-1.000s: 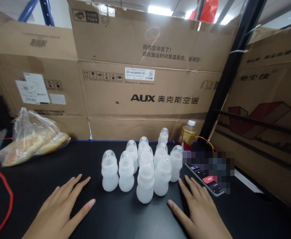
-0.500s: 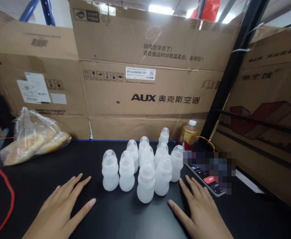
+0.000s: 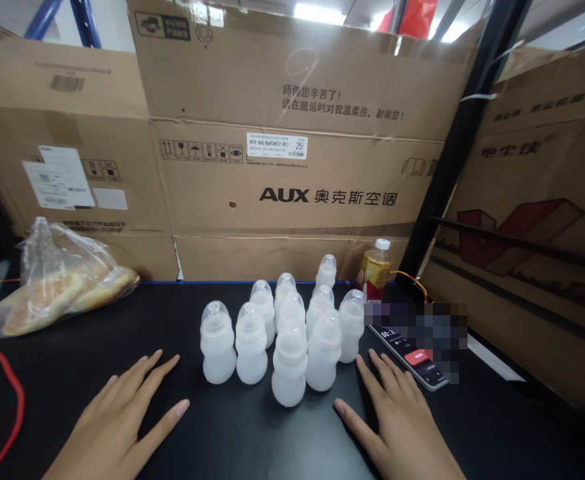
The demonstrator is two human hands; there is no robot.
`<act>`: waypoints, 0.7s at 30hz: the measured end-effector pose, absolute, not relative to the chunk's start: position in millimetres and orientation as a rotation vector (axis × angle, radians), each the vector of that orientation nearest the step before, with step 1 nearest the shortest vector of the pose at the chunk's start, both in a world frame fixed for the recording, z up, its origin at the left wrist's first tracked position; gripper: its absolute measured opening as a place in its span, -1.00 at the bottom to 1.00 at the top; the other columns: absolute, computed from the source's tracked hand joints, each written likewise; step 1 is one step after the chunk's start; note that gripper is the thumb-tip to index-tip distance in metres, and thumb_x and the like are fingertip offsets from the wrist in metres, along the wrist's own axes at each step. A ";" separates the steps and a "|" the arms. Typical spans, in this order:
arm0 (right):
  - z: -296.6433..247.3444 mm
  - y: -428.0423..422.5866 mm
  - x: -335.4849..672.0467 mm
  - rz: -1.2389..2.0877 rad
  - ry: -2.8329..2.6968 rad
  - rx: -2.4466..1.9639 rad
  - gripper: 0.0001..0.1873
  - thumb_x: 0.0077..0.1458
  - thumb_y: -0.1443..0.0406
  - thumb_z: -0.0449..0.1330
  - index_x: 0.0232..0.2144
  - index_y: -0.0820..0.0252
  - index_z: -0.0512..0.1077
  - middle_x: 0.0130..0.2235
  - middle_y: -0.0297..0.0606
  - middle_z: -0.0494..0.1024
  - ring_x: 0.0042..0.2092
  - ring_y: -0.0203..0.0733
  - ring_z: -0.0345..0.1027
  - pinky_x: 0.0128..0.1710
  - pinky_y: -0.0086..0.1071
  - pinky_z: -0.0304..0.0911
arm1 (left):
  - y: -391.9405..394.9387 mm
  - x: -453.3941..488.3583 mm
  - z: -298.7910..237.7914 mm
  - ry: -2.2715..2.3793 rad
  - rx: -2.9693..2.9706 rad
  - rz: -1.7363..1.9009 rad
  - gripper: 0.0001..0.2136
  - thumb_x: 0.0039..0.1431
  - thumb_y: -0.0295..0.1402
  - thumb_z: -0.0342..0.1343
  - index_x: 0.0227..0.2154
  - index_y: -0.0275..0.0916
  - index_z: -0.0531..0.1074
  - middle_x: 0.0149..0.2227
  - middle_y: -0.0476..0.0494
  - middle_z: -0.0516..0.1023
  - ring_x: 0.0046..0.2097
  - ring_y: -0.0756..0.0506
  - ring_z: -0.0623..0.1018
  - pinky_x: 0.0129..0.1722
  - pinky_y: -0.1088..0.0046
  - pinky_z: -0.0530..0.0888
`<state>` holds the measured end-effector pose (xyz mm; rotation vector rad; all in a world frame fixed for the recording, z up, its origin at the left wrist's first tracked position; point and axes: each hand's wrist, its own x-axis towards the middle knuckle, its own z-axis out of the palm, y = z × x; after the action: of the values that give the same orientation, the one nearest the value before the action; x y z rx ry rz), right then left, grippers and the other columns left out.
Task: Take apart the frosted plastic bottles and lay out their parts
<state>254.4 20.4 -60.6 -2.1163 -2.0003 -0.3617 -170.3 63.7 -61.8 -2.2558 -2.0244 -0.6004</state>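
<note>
Since the earlier frames, the only change is a slight drift of the camera view; the hands and bottles hold the same places relative to one another.

Ten small white baby bottles (image 3: 289,383) with clear caps stand upright in a loose cluster mid-table, several partly hidden behind those in front. Left hand (image 3: 115,417): palm down on the black table (image 3: 232,433), fingers spread wide, grasping nothing; near the leftmost bottle but apart from it. Right hand (image 3: 397,417): likewise palm down, spread wide and unladen; index fingertip just beside the rightmost bottle, contact cannot be told.

Surroundings: phone (image 3: 425,370) just beyond the right fingers, partly masked by a pixelated patch; drink bottle (image 3: 376,263) with white cap behind the cluster, right; bread in a clear bag (image 3: 47,250) at far left; red cord (image 3: 16,393) near the left edge; cardboard (image 3: 212,193) upright behind.
</note>
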 end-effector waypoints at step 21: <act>-66.7 20.3 259.2 -0.435 -2.018 -2.058 -0.16 0.33 -0.18 0.15 0.35 0.33 0.47 0.40 0.21 0.40 0.41 0.48 0.32 0.34 0.32 0.32 | 68.9 -181.2 -79.3 -1.924 -2.234 -0.613 -0.25 0.36 0.24 -0.09 0.37 -0.12 0.48 0.46 -0.27 0.43 0.46 -0.45 0.44 0.48 -0.32 0.24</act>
<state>259.2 20.3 -66.7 -2.0575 -2.0178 -0.4349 -181.2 68.9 -79.3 -2.2335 -1.9242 -0.6131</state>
